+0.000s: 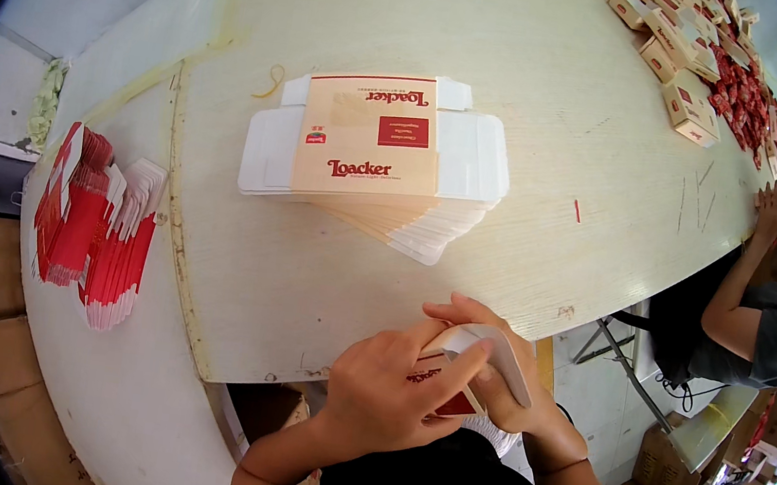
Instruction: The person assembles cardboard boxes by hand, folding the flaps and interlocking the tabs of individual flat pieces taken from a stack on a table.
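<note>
Just off the table's near edge, in front of my body, I hold a small cream-and-red folding carton between both hands. Its white end flap stands up and bends over. My left hand wraps the carton from the left, fingers across its top. On the other side my right hand is closed round it, partly hidden behind the flap. Farther off on the table lies a fanned stack of flattened cream cartons with white side flaps.
Two bundles of flattened red-and-white cartons lie at the left. At the far right are a heap of made-up cartons and red wrapped packets, beside another person's hands. A rubber band and a red strip lie on the table.
</note>
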### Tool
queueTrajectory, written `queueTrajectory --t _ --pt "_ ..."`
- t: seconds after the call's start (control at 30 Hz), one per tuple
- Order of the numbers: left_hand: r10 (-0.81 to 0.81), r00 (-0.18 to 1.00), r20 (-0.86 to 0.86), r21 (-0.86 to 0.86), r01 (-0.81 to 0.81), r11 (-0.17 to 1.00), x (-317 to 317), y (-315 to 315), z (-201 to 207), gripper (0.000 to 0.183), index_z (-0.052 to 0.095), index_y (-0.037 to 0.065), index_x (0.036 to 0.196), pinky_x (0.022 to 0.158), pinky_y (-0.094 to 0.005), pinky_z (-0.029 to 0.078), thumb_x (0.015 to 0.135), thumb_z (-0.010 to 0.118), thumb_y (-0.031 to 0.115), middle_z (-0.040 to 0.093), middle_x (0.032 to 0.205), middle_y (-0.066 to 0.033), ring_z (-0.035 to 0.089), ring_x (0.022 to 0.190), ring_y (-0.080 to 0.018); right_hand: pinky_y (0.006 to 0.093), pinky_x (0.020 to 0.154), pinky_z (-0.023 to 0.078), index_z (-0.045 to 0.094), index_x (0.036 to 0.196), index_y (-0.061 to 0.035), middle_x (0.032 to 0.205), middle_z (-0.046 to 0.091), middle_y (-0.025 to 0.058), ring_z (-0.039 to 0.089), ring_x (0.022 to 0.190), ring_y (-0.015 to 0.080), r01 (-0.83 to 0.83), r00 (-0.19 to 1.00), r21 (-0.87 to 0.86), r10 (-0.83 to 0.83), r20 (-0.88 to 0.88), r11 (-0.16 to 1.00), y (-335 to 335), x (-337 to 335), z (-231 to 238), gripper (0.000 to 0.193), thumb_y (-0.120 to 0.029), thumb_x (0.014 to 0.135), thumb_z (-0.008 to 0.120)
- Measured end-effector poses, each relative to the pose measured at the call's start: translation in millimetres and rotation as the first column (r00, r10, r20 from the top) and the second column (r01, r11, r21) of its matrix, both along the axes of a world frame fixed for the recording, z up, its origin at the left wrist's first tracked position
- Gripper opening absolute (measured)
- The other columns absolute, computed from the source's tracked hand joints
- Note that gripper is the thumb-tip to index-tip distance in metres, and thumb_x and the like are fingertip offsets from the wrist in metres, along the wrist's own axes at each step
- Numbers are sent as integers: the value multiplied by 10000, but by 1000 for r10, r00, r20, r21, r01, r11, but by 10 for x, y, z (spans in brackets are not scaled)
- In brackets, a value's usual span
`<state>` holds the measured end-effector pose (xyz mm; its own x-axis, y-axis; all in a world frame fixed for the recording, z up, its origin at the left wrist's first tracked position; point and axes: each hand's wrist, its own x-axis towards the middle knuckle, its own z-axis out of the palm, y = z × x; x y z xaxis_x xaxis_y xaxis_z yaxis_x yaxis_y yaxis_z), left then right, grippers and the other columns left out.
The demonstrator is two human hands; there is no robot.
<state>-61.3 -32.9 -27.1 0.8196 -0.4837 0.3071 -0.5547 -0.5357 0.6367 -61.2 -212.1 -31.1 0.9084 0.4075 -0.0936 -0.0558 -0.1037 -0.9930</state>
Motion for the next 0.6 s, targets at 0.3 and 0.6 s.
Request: queueTrajectory --t 0.3,0.6 --pt "20 997 -68 -179 -32 983 21 -58 -64 706 553 60 1166 543 -287 491 539 791 280 603 1077 -124 595 659 -205 413 1134 174 130 1467 46 1510 199 245 216 1405 379 -103 987 318 137 -85 942 20 -4 41 1038 -702 826 460" --pt "54 989 137 25 -58 998 132 -78 -29 869 423 -26 1324 614 -328 490 595 790 273 626 1016 -130 606 773 -247 386 1127 209 195 1467 -9 1494 266 171 268 1381 281 -29 893 384 197 -405 923 -3 92 221 684 -152 910 565"
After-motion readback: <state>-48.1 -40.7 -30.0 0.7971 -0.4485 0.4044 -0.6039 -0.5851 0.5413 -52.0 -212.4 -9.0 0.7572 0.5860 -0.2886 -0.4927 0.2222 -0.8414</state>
